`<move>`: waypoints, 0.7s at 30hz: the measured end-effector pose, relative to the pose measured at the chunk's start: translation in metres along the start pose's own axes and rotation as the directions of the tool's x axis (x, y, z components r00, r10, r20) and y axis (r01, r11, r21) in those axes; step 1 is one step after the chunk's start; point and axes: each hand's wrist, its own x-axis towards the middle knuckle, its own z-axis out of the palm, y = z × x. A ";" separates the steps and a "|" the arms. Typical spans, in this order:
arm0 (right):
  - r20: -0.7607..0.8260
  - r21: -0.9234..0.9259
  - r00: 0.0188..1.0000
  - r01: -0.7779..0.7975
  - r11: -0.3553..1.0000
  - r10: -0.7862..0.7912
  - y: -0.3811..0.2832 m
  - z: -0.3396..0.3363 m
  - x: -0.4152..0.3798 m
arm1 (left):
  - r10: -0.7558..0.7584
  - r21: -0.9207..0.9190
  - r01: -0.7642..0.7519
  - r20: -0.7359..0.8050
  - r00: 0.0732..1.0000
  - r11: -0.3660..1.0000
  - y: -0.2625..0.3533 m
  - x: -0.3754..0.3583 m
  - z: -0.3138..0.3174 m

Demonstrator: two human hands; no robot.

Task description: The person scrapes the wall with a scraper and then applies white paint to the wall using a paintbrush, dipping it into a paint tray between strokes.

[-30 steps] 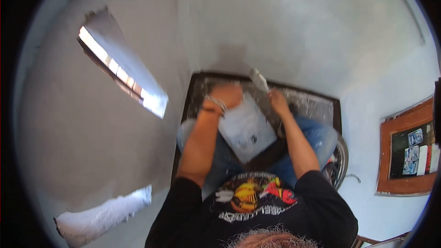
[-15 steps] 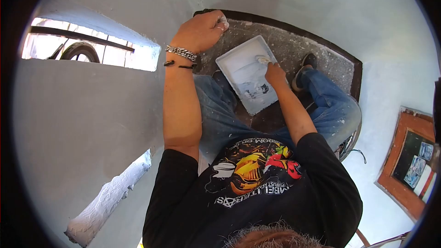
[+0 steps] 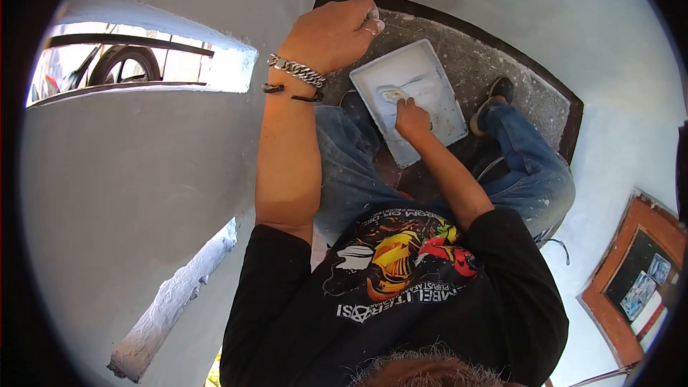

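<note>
A shallow pale paint tray (image 3: 419, 61) lies tilted on the floor between my legs, wet with whitish paint. Over its middle, my right hand (image 3: 413, 120) is closed around a paintbrush (image 3: 393, 94), whose paint-covered bristles rest in or just above the tray. My left hand (image 3: 333, 34) is raised to the left of the tray, near the wall corner. Its fingers are curled and the fingertips are smeared with white; whether anything is in them is hidden. A chain bracelet (image 3: 295, 70) and a dark band circle the left wrist.
Paint-spattered dark floor (image 3: 527, 89) surrounds the tray, edged by a dark skirting strip (image 3: 473, 41). A grey wall (image 3: 143, 172) with a slot opening (image 3: 233, 68) stands at left; a wheel shows through it. A wooden-framed panel (image 3: 609, 287) is on the right.
My right hand has drawn the brush leftward across the tray. My left hand appears slightly higher and farther right. The whole view has shifted a little.
</note>
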 end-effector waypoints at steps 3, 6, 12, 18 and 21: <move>-0.016 -0.074 0.994 0.103 0.992 -0.105 -0.001 0.004 0.003 | 0.013 0.017 -0.013 -0.004 1.000 1.000 -0.003 -0.001 0.001; -0.018 -0.193 0.974 0.220 0.956 -0.228 0.007 0.021 0.004 | -0.019 -0.013 0.020 0.044 0.999 1.000 -0.005 0.002 0.002; 0.032 -0.263 0.987 0.161 0.951 -0.159 0.032 -0.001 0.009 | -0.002 -0.018 0.003 0.045 0.999 1.000 -0.002 -0.003 -0.001; -0.033 -0.249 0.990 0.128 0.960 -0.140 0.016 -0.001 0.026 | -0.018 -0.031 0.020 0.057 0.998 0.999 0.001 0.002 -0.001; 0.025 -0.265 0.993 0.118 0.957 -0.116 0.025 0.001 0.024 | -0.013 -0.036 0.015 0.051 0.999 0.999 -0.001 0.001 0.001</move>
